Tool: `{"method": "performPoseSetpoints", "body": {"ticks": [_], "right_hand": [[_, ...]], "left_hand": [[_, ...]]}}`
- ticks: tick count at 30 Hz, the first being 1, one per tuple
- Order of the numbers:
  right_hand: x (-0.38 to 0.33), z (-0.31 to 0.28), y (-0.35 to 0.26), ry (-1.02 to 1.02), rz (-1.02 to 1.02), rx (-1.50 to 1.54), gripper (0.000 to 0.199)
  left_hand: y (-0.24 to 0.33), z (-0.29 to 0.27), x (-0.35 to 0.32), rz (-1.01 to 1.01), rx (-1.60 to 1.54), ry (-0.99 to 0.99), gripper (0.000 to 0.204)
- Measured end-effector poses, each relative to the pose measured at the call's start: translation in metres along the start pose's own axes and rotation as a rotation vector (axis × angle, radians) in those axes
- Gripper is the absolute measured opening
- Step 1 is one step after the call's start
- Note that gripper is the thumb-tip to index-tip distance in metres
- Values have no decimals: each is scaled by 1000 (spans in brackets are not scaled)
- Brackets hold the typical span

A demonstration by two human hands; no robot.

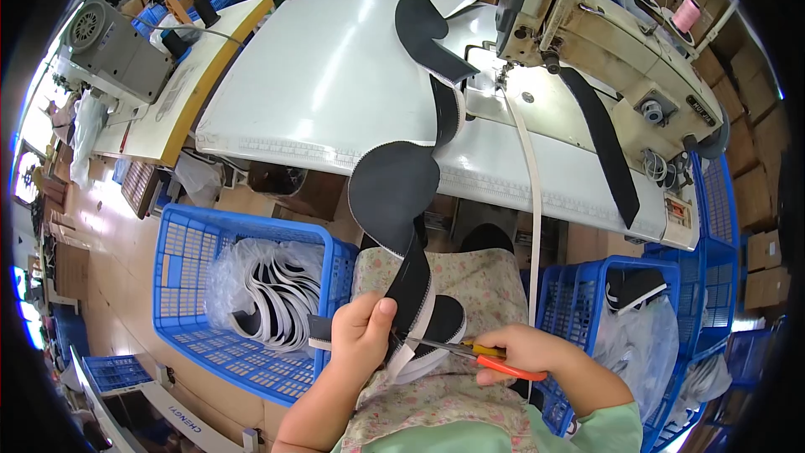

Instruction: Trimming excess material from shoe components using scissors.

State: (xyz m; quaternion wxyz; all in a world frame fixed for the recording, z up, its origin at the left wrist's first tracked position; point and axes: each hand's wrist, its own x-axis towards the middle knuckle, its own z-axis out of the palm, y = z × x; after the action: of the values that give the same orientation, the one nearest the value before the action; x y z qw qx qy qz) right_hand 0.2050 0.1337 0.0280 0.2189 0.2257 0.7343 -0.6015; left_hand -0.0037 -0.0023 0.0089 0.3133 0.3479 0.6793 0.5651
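Above your lap, your left hand (362, 331) is closed on the lower part of a chain of black pieces (394, 189), thumb uppermost. Your right hand (532, 348) grips a pair of scissors (510, 367) by orange and yellow handles. The blades point left and reach the pale edging beside your left hand; whether they are parted or closed cannot be told.

From your floral apron (482, 277), the chain runs up over the front edge of the white sewing table (293, 67). Its topmost rounded piece lies just left of the sewing machine (612, 50). A narrow pale strip (534, 201) descends from the needle area, over the table edge, to near your right hand. A separate black band (604, 143) lies aslant on the tabletop, its lower end near the front edge.

To your left, a blue basket (172, 264) contains curved, white-edged pieces (281, 289) amid clear plastic. To your right, a second blue crate (558, 310) holds a clear plastic bag (641, 348).
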Motion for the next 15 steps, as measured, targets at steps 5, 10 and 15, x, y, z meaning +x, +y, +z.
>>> {"method": "performPoseSetpoints", "body": {"ticks": [5, 10, 15], "right_hand": [[1, 0, -5, 1, 1, 1, 50], [-9, -13, -2, -33, 1, -94, 33], [24, -51, 1, 687, -237, 415, 31]], "left_hand": [[-3, -3, 0, -5, 20, 18, 40], [13, -9, -5, -204, -237, 131, 33], [51, -27, -14, -97, -442, 218, 41]]}}
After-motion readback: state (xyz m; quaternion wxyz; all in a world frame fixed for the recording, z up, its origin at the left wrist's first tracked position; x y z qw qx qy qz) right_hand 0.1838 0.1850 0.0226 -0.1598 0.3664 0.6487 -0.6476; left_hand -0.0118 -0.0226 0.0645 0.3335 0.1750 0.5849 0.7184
